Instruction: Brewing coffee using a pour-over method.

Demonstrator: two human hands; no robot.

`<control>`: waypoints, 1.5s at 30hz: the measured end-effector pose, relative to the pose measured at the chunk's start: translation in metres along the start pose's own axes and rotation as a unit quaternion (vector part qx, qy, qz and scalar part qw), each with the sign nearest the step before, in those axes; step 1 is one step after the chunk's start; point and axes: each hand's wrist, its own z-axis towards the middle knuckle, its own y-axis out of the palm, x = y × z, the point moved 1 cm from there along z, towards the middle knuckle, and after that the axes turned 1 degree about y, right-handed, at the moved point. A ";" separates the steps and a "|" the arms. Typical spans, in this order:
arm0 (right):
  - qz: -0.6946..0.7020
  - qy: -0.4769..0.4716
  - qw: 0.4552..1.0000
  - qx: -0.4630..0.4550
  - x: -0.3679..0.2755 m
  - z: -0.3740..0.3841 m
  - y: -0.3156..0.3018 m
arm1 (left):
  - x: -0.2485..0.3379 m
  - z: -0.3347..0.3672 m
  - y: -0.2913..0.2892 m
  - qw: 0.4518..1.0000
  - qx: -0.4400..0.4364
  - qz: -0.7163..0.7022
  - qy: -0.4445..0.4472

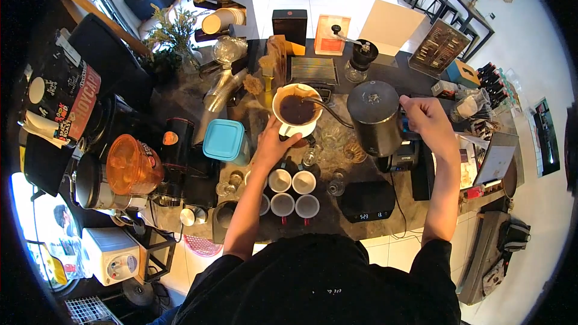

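My right hand (424,121) is closed around the handle of a dark gooseneck kettle (374,121). Its thin spout reaches left over a white coffee dripper (279,108), where the tip meets the dark wet coffee (298,109) inside a brown paper filter. Whether water is flowing is too small to tell. My left hand (274,143) grips the dripper low on its near side, thumb to the right and fingers to the left. What stands beneath the dripper is mostly hidden. Several white-lined cups (280,181) stand close together on the counter near my left forearm.
A black digital scale (367,200) lies near the front edge. Small glassware (337,183) stands beside the cups. Left are a blue-lidded container (224,138) and an orange tub (131,165). Behind the kettle stands a hand grinder (362,57); a cable hangs off the front edge.
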 end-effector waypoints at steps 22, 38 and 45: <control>0.260 0.048 0.949 0.171 0.046 -0.025 0.008 | -0.005 0.000 0.001 0.999 -0.023 0.011 -0.034; 0.279 -0.028 0.919 0.276 0.103 0.014 0.013 | -0.008 0.001 0.001 0.999 -0.017 0.036 -0.027; 0.162 0.000 0.941 0.296 0.170 0.037 0.050 | -0.001 0.001 -0.001 0.999 -0.009 0.016 -0.032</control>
